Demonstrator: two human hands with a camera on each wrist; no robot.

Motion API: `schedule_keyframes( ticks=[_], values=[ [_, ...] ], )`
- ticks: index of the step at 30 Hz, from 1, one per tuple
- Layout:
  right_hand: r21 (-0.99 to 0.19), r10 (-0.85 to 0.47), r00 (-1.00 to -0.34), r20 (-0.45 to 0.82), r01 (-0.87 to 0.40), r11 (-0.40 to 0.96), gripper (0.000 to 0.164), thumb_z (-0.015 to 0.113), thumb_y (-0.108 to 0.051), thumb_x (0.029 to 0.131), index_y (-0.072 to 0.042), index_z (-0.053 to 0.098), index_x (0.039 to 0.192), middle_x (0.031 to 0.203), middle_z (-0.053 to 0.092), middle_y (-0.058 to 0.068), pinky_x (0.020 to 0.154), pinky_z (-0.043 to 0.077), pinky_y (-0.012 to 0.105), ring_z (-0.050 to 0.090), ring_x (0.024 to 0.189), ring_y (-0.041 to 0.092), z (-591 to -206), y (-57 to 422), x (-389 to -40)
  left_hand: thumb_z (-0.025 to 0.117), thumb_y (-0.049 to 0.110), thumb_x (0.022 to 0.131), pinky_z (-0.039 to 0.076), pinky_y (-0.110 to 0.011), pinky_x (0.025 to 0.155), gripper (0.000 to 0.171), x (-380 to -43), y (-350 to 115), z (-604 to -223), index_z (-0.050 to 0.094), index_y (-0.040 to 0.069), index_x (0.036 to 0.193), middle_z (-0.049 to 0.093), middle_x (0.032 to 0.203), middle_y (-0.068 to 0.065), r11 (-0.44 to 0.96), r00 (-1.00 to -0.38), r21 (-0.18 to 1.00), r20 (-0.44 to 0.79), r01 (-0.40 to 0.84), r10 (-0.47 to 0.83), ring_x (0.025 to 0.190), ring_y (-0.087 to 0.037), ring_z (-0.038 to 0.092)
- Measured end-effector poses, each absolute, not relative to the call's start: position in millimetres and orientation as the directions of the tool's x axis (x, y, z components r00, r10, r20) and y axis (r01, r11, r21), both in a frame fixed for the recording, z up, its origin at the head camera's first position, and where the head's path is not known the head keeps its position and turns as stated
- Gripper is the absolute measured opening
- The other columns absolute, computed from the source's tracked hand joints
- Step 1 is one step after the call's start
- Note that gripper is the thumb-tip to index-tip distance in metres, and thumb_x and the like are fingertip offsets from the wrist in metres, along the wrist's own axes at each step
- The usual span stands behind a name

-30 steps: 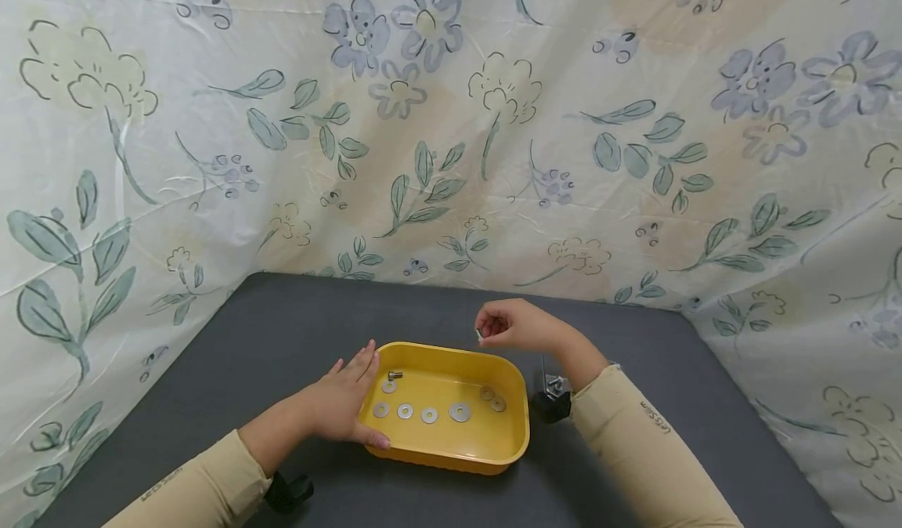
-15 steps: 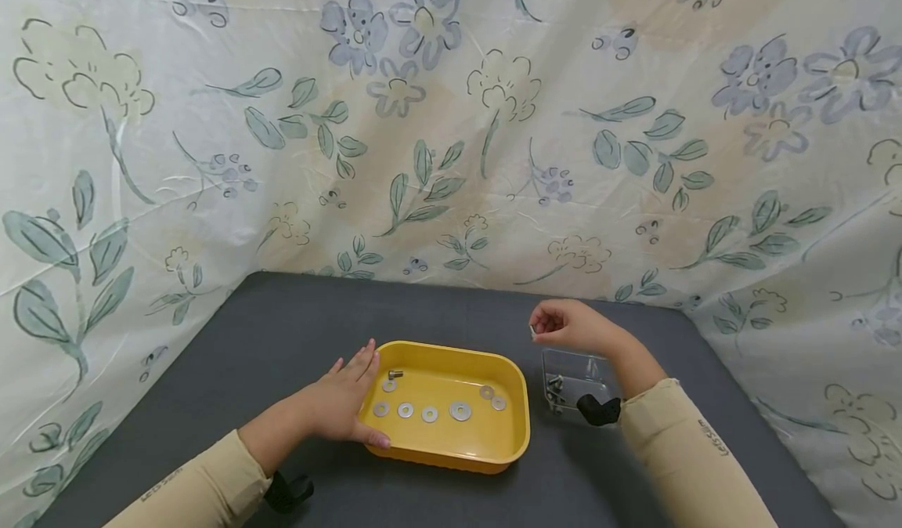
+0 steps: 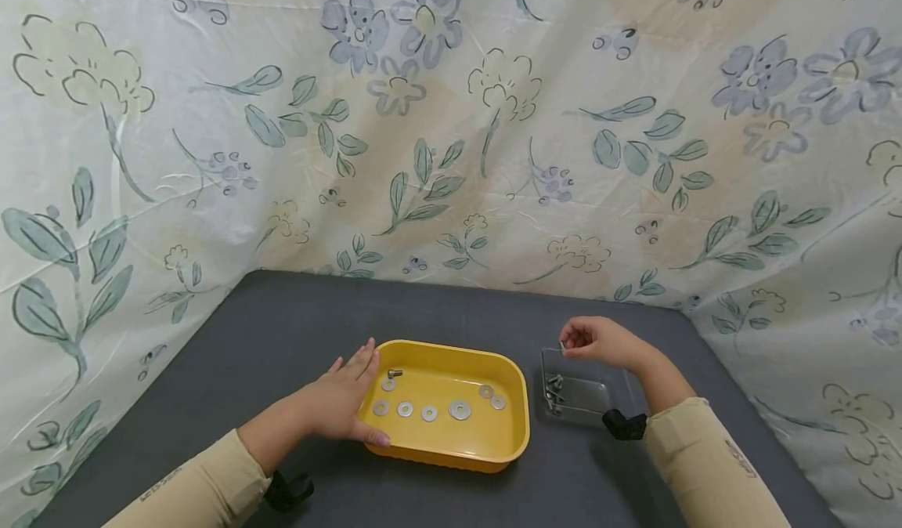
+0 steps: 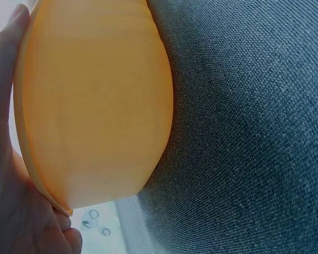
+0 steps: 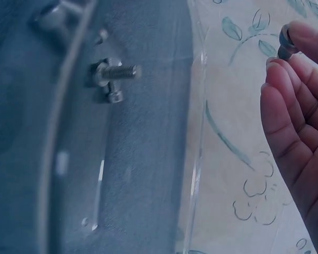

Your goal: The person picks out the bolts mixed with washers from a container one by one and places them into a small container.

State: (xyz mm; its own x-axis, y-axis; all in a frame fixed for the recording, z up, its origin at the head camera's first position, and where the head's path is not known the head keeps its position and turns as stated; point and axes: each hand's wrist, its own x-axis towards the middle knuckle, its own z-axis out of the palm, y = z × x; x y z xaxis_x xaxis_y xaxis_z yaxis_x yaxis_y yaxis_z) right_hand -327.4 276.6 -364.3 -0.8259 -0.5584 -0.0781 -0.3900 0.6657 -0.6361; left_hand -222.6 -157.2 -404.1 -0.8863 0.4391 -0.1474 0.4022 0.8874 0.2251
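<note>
My left hand [image 3: 337, 406] rests on the left rim of a yellow tray [image 3: 451, 453], fingers straight along its side and thumb over the near rim. Inside the tray lie several flat washers [image 3: 460, 410] and one short bolt [image 3: 395, 374]. To the right, my right hand [image 3: 600, 341] is above the far left part of a clear plastic box [image 3: 590, 395]. Thumb and fingertips pinch a small metal bolt [image 5: 286, 44], partly covered by them. Several bolts [image 5: 119, 73] lie at the left side of the box.
Both containers stand on a dark grey table [image 3: 395, 309], with a narrow gap between them. A floral cloth [image 3: 451, 121] hangs behind and at the sides. A black strap [image 3: 624, 424] on the right wrist is close to the box's near edge.
My right hand has moved right, from beyond the tray's far right corner to over the clear box, still pinching the bolt. The clear box has come into fuller view. The left hand has stayed put.
</note>
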Motion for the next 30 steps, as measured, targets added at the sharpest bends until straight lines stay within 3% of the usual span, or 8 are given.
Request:
schedule_keyframes(
  ticks=[15, 23, 30],
  values=[
    [-0.629, -0.524, -0.849, -0.062, -0.375, 0.681, 0.015, 0.066, -0.013, 0.085, -0.005, 0.060, 0.096, 0.084, 0.058, 0.004, 0.063, 0.048, 0.030, 0.055, 0.075, 0.019, -371, 288, -322, 0.056, 0.080, 0.060, 0.010, -0.053, 0.108, 0.126, -221, -157, -402, 0.010, 0.001, 0.146, -0.005, 0.152, -0.014, 0.887, -0.884, 0.230, -0.155, 0.401, 0.441, 0.140, -0.027, 0.003],
    [-0.661, -0.526, -0.848, -0.065, -0.358, 0.660, 0.017, 0.064, -0.013, 0.086, -0.001, 0.059, 0.098, 0.085, 0.060, 0.005, 0.065, 0.050, 0.035, 0.058, 0.079, 0.029, -369, 288, -321, 0.056, 0.080, 0.060, 0.010, -0.053, 0.108, 0.126, -222, -157, -402, 0.010, 0.001, 0.146, -0.005, 0.152, -0.013, 0.888, -0.885, 0.223, -0.154, 0.401, 0.439, 0.140, -0.026, 0.002],
    [-0.667, -0.535, -0.843, -0.065, -0.362, 0.651, 0.015, 0.065, -0.016, 0.085, -0.007, 0.060, 0.095, 0.086, 0.060, 0.005, 0.066, 0.050, 0.035, 0.058, 0.077, 0.021, -365, 287, -321, 0.057, 0.079, 0.060, 0.011, -0.053, 0.108, 0.126, -222, -157, -402, 0.010, 0.001, 0.146, -0.005, 0.152, -0.014, 0.888, -0.886, 0.225, -0.154, 0.400, 0.438, 0.140, -0.027, 0.003]
  ],
)
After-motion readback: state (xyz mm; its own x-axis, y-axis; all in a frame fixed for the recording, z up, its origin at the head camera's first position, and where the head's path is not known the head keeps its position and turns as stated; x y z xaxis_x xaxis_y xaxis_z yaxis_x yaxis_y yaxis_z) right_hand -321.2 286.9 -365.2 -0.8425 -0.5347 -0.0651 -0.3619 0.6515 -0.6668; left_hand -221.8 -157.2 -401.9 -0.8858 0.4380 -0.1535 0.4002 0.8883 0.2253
